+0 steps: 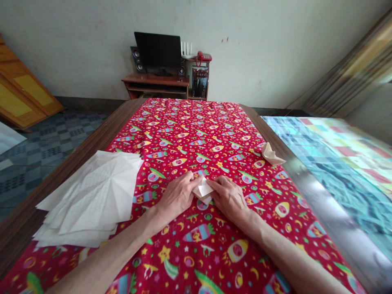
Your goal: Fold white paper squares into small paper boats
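A small folded piece of white paper [204, 191] lies on the red patterned cloth [199, 139], between my two hands. My left hand [180, 190] grips its left side, index finger stretched over the top edge. From the other side, my right hand [229, 196] pinches the right edge with thumb and index finger. The undersides of the paper are hidden by the fingers. Left of my hands rests a stack of creased paper sheets [101, 192], printed faintly. Near the cloth's right edge stands a folded paper shape [271, 155] with pointed corners.
The cloth covers a brown wooden table [122, 112]. Beyond its far end stands a desk [156, 80] with a monitor [159, 51] and a red telephone [202, 57]. A bed [346, 163] adjoins the right side; a wooden cabinet [24, 85] is at far left.
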Motion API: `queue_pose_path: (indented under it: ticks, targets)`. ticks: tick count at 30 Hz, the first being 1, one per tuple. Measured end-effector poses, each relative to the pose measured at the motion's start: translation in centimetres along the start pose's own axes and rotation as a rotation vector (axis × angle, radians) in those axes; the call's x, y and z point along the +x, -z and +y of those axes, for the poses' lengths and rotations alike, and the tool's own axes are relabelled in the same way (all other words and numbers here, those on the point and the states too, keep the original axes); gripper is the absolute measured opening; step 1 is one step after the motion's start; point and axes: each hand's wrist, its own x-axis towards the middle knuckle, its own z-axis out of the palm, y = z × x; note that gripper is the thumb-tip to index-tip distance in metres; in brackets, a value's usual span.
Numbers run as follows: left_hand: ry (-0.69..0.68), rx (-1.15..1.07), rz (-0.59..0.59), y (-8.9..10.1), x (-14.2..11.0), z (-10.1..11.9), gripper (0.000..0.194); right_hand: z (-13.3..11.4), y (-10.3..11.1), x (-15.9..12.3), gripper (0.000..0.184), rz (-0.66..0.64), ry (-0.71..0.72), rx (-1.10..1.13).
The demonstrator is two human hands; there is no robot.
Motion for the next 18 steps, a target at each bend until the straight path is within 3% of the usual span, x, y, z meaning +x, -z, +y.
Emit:
queue_pose_path:
  ticks: [11, 15, 18]
  targets:
    - [-0.128, 0.109, -0.062, 0.4, 0.7, -0.2, 0.043, 0.3, 0.6, -0.3, 0.021, -0.064, 0.016, -0.088]
    - [-0.143, 0.126, -0.067, 0.5, 0.8, 0.1, 0.041, 0.7, 0.6, -0.6, 0.027, 0.039, 0.145, -0.111]
    - [-0.140, 0.135, -0.066, 0.5, 0.5, 0.4, 0.041, 1.1, 0.6, -0.8, 0.023, 0.047, 0.237, -0.076]
